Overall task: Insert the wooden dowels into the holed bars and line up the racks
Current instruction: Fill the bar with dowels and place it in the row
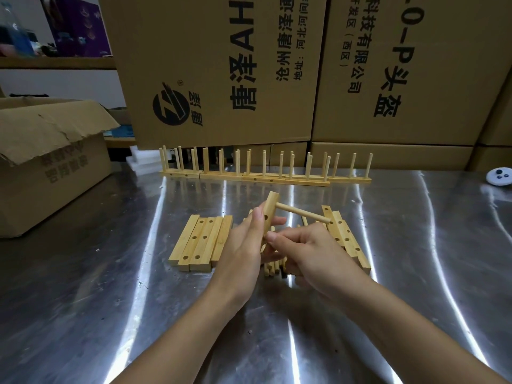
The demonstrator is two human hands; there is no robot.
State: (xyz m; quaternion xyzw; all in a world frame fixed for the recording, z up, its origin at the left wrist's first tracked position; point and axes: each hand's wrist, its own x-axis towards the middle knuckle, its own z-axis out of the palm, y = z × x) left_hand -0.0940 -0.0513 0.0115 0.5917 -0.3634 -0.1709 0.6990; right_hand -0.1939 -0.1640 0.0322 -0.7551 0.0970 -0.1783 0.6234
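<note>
Worked over a bright steel table (83,300), hemmed along its far edge by stacked printed cartons (221,65). Held the holed bar (270,206) off the surface above the table's middle, tilted a little from upright, gripped low down by the left hand (243,245), thumb on the near face and fingers wrapped behind. Carried one dowel (302,213) already seated in the top hole, jutting out toward the right edge; showed another hole empty just beside the thumb. Had the right hand (313,250) curled close against the bar's lower end, thumb tip touching the wood; could not tell about any second dowel pinched in there.

Judged the bar light, stiff and smooth-faced, best taken by its long sides clear of the holes. Judged the dowels thin, light, apt to roll and to bind if pushed in crooked, so best pinched near the entering end.

Left a loose heap of dowels (273,268) on the surface beneath the hands, flanked by flat bars (199,242) toward the left edge and more bars (346,236) toward the right edge. Ranged finished racks (263,176) end to end along the far edge, pegs up, some joints slightly stepped. Shared the table with a torn open box (50,162) at the far left corner and a small white round object (500,176) at the right edge.
</note>
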